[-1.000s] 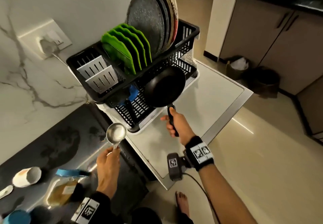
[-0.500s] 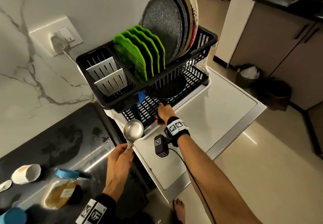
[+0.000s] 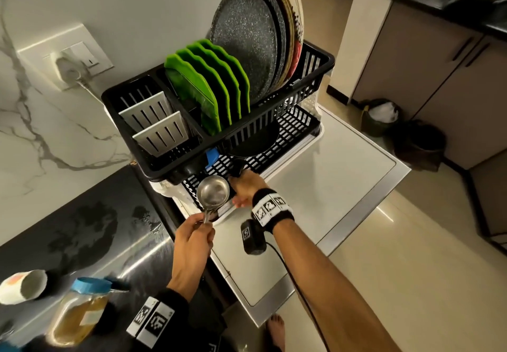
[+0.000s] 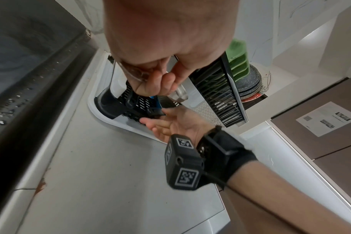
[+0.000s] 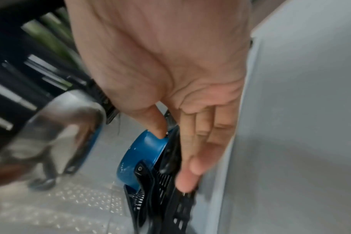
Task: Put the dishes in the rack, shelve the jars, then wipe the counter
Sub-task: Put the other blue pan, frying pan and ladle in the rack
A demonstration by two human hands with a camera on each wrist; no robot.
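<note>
1. Since a second ago the black pan (image 3: 253,143) has gone from held out in front of the rack to lying on the lower tier of the dish rack (image 3: 296,129), under the upper basket; the ladle has come closer to the rack's front edge.
2. Right hand (image 3: 244,187) is at the pan's handle at the front of the lower tier; in the right wrist view its fingers (image 5: 192,158) lie nearly straight along the black grid, thumb on a blue bowl (image 5: 142,156). Relaxed, not clamped.
3. Left hand (image 3: 196,237) pinches the handle of a steel ladle (image 3: 213,194), thumb and fingers curled round it; ladle cup sits just left of the right hand, above the tier's front edge.
4. Upper basket holds green plates (image 3: 208,88) and big dark speckled plates (image 3: 247,41), all upright.
5. Most of the pan is hidden by the upper basket; whether the right hand touches the handle, cannot tell. Right wrist view is blurred.
6. On the dark counter (image 3: 82,228): a jar with blue lid (image 3: 79,313) and a white cup on its side (image 3: 23,290), partly cut off.
</note>
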